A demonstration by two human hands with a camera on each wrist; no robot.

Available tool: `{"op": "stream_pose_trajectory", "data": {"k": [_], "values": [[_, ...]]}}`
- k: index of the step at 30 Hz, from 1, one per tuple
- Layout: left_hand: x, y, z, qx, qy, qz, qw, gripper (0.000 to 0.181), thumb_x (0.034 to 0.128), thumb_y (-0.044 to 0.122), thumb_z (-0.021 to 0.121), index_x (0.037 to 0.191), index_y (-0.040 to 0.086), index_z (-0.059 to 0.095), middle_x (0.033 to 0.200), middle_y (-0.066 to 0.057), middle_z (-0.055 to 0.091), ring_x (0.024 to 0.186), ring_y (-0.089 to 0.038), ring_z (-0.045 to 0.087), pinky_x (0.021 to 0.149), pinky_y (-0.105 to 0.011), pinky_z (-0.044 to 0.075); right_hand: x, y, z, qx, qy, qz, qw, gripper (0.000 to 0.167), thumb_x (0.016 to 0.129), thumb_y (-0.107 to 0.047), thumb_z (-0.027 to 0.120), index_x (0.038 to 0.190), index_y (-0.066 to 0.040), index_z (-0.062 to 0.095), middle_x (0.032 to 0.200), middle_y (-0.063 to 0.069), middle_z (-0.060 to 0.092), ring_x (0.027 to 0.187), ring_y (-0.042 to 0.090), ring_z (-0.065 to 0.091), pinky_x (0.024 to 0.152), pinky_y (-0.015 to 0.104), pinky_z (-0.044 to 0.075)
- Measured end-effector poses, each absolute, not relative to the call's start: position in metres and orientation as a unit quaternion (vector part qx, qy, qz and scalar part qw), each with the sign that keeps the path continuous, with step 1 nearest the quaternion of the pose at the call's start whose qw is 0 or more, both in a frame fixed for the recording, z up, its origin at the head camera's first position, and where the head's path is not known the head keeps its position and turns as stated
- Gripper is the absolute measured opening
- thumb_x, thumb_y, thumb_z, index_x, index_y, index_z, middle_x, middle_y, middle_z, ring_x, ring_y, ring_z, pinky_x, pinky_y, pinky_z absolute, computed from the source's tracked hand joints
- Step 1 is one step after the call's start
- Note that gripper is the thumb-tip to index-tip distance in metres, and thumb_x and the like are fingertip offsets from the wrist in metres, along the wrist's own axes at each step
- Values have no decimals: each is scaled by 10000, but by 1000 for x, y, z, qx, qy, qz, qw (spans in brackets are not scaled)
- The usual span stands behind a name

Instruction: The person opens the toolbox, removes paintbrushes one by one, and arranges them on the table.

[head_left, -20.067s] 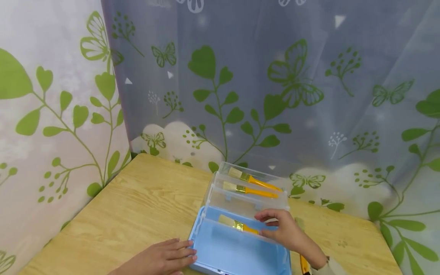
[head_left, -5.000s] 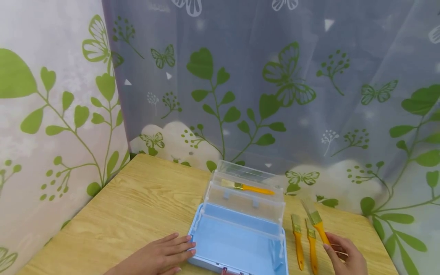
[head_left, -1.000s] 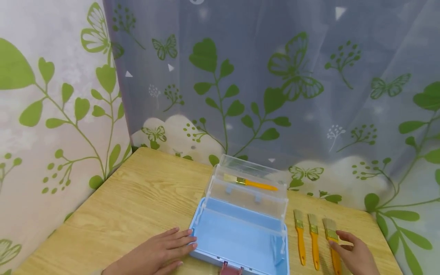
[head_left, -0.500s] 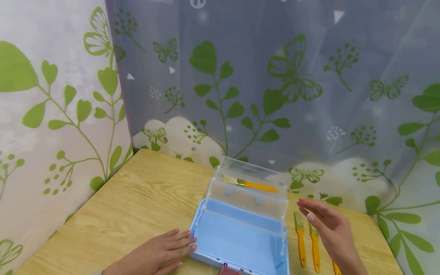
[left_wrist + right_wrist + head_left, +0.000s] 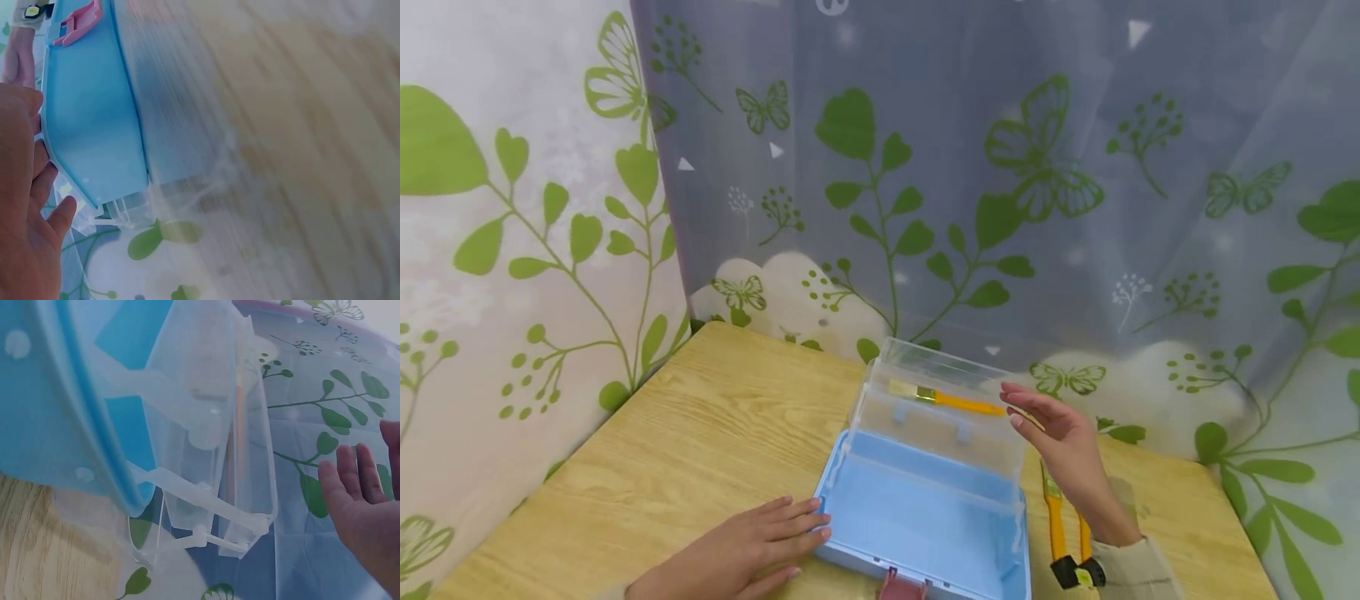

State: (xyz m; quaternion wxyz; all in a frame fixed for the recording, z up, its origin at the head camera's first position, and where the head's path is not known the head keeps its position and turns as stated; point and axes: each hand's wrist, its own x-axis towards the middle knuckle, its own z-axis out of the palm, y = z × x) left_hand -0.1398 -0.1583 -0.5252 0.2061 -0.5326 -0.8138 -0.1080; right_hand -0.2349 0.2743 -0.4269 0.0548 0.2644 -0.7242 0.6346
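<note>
A blue plastic box (image 5: 917, 521) stands with its lid up and its clear trays (image 5: 925, 437) raised at the back. One flat paintbrush (image 5: 962, 405) with an orange handle lies in the upper tray. My left hand (image 5: 737, 550) rests with straight fingers against the box's left edge. Beside the handle end of that paintbrush hovers my right hand (image 5: 1063, 450), fingers extended and holding nothing. The right wrist view shows this hand (image 5: 369, 512) apart from the trays. Paintbrushes (image 5: 1055, 521) lie on the table to the right, partly covered by my right forearm.
The wooden table (image 5: 730, 417) meets patterned curtains (image 5: 925, 208) at the back and left. A reddish latch (image 5: 902, 586) hangs at the box's front. A black strap (image 5: 1075, 573) sits round my right wrist.
Three paintbrushes have gone from the trays and box onto the table at right. My right hand let go of the last one and moved left to the upper tray. My left hand stayed.
</note>
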Motion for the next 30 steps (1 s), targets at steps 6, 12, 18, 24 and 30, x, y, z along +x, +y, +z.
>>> {"op": "stream_pose_trajectory", "data": {"k": [6,12,18,24,30], "values": [[-139,-157,-526,-535,-810,-111,213,483,1067,278,544,1505,78,501,1496,-84,558,1370,-258,534,1264,-235,38,-249,275,-430,255,-782,569,-26,371,1033,-90,595,1360,84,576,1415,178,599,1252,96,616,997,183,507],[-137,-157,-525,-537,-809,-102,217,478,1063,289,553,1488,70,522,1485,-85,569,1359,-267,545,1265,-239,28,-254,272,-430,259,-811,518,-81,381,1035,-118,598,1363,77,583,1405,284,567,1290,264,594,986,164,499],[-139,-158,-525,-539,-807,-117,212,485,1060,278,562,1497,73,513,1478,-95,574,1360,-265,543,1262,-226,38,-261,266,-425,285,-834,470,-56,342,1036,-82,585,1337,79,611,1385,252,602,1274,416,575,990,159,488],[-138,-157,-525,-534,-811,-122,206,477,1062,278,557,1493,75,520,1480,-94,573,1360,-264,543,1259,-217,37,-272,266,-431,295,-860,417,-15,310,1067,-76,516,1317,59,639,1341,221,644,1239,407,603,1017,321,532],[-143,-155,-527,-536,-807,-116,222,474,1060,284,561,1488,84,526,1476,-75,579,1348,-257,553,1258,-215,38,-280,271,-428,305,-863,402,-23,306,1066,-1,469,1314,77,630,1330,248,639,1209,419,624,1002,502,524]]}}
